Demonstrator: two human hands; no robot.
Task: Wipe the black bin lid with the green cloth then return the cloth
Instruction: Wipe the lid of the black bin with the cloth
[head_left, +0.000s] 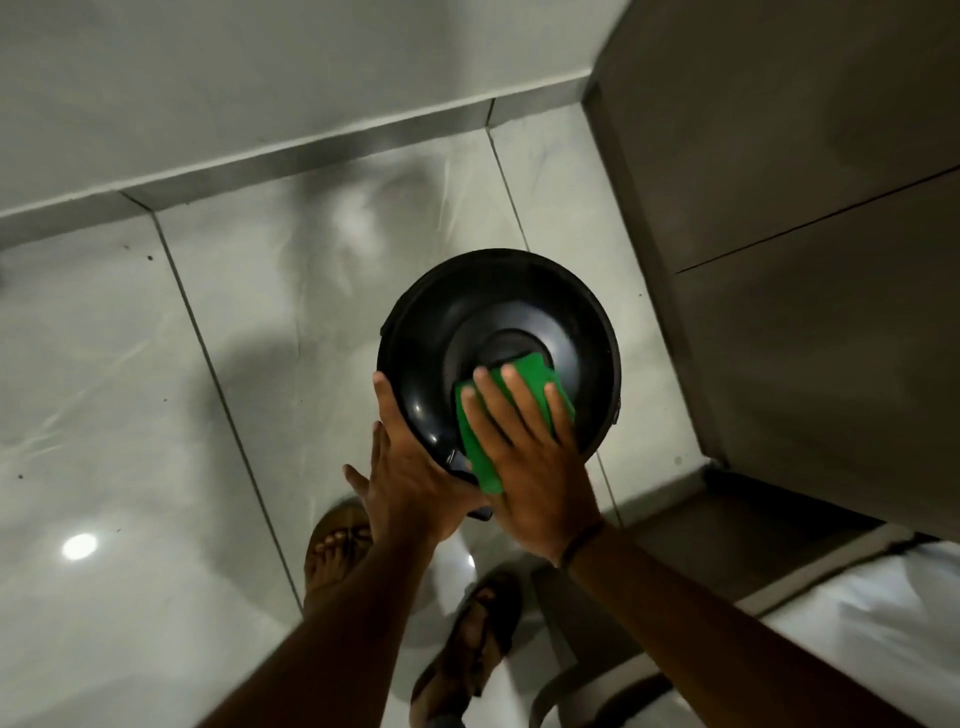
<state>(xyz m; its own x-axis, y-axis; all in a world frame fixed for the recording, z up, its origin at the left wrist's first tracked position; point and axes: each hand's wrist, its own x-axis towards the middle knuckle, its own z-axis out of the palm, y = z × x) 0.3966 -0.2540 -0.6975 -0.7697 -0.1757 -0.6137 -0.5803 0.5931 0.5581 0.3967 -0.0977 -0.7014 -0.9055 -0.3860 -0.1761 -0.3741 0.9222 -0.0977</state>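
Lid: black bin lid (498, 332) held above the tiled floor (130, 389) – cabinet (805, 208) just right.
Right hand (524, 467): flat, pressing green cloth (519, 384) on lid.
Left hand (410, 467): gripping lid's near rim.
Below: sandalled feet (337, 545).

Glossy black plastic lid (519, 312); matt green cloth (535, 374); polished floor tiles (130, 389).

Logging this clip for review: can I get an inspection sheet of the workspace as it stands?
Surface: glossy pale tiled floor, a few dark specks.
Job's things: black bin lid, round, on the bin; green cloth flat on its near side.
Clutter: nothing seen.
Hands: left hand grips the lid's near rim; right hand presses the cloth, fingers spread.
Cables: nothing seen.
Surroundings: wall behind, grey cabinet at right, sandalled feet below.
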